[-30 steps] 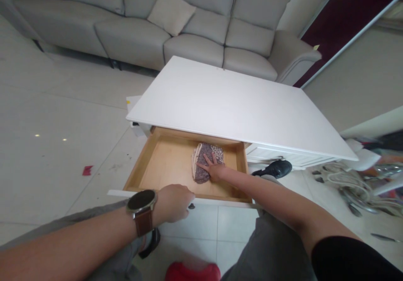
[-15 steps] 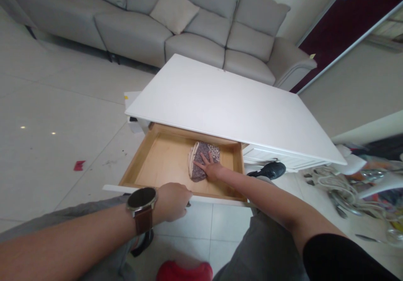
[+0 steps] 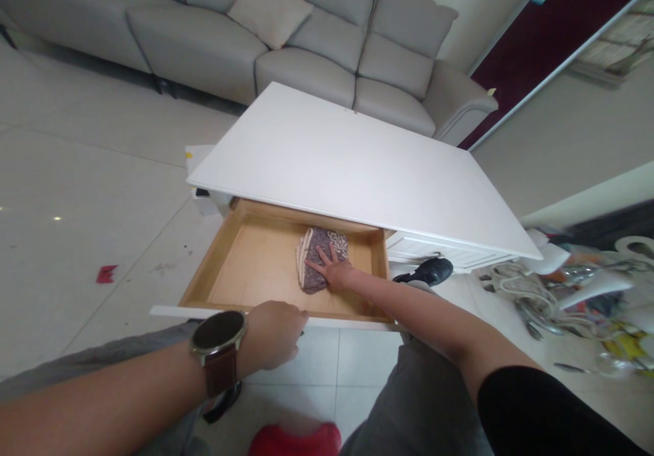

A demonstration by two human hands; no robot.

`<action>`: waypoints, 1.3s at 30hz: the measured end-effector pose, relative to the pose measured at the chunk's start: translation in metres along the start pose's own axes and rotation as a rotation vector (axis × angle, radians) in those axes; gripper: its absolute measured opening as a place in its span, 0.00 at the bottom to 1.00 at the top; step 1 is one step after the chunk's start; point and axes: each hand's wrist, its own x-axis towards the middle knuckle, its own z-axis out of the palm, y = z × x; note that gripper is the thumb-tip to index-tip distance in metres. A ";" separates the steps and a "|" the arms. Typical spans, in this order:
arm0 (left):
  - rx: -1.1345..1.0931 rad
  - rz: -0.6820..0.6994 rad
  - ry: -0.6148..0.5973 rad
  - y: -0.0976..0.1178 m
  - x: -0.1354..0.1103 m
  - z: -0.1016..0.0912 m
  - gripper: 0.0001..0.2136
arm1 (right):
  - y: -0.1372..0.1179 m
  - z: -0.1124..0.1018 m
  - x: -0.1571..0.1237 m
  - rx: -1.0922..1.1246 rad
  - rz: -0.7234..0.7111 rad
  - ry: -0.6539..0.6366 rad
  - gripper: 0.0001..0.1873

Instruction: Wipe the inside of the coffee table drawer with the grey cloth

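So, what does the left hand [image 3: 270, 337] have?

It is curled shut over the top edge of the drawer front [image 3: 168, 311], knuckles up, fingers wrapped down the outer face. A watch [image 3: 217, 332] with a brown strap sits on that wrist.

And the right hand [image 3: 334, 272]?

It grasps nothing. It lies flat, palm down, fingers spread on a folded cloth [image 3: 313, 257], dark and speckled with a patterned patch at the far end.

Where is the cloth?

Inside the wooden drawer [image 3: 245, 265], on its bottom, right of the middle and toward the back. The drawer itself is pulled well out.

Out of what?

A white table [image 3: 347, 163], whose top overhangs the drawer's back part.

What lies around it?

A black shoe [image 3: 426, 272] shows just right of the drawer, under the table's edge. Beyond the table stands a grey sofa [image 3: 204, 40] with a loose cushion [image 3: 270, 6] on it. On the tiled floor [image 3: 76, 170], well left of the drawer, is a small red scrap [image 3: 106, 273]; to the right, a tangle of cables [image 3: 526, 292].
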 end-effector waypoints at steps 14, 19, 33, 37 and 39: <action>-0.012 0.004 -0.005 0.004 -0.003 -0.003 0.20 | -0.002 0.001 0.004 -0.080 0.006 0.008 0.63; -0.010 0.015 0.006 0.002 -0.001 0.000 0.20 | 0.001 0.005 0.004 -0.086 -0.017 0.044 0.61; 0.003 0.011 0.001 0.006 0.003 -0.002 0.18 | 0.002 0.008 -0.003 -0.058 -0.039 0.078 0.60; -0.005 0.014 -0.008 0.007 0.003 -0.002 0.19 | -0.002 0.008 0.000 -0.096 -0.008 0.057 0.62; -0.007 0.010 -0.011 0.007 0.002 -0.003 0.19 | -0.003 0.009 0.003 -0.111 0.007 0.040 0.64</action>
